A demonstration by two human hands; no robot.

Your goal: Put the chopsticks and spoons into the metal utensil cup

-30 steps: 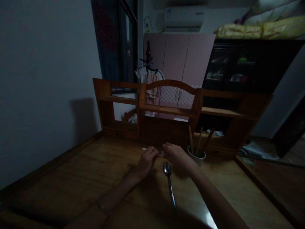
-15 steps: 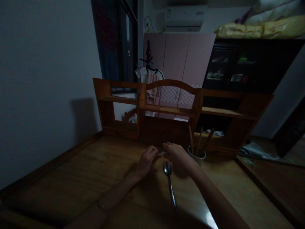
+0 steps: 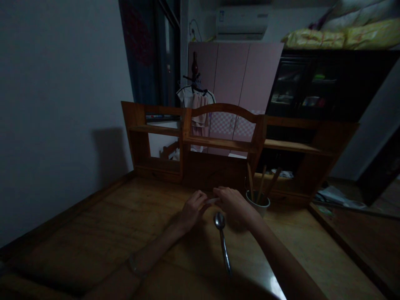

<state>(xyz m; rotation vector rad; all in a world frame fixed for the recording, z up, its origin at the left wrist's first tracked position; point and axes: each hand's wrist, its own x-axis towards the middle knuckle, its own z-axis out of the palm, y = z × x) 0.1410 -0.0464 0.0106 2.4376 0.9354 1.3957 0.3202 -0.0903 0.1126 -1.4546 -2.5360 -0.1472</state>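
Observation:
Between my two hands stretches a small, thin whitish strip [image 3: 213, 201], too dim and small to name. My left hand [image 3: 193, 210] is closed at its left end, fingers curled. At the other end my right hand [image 3: 231, 201] is closed on it too, knuckles up. Both hands are just above the desk, and most of the strip is hidden by the fingers. Just below the hands, a metal spoon [image 3: 220, 221] lies on the wooden desk [image 3: 125, 221], bowl away from me and handle towards me.
Behind my right hand stands a white-rimmed cup [image 3: 265, 204] with several wooden sticks in it. A wooden shelf unit [image 3: 218, 143] runs along the desk's back edge. At the left, a wall [image 3: 62, 125] borders the desk.
Slightly more of the whitish strip shows between my hands. Otherwise the hands have hardly moved, and the spoon and cup stay where they were.

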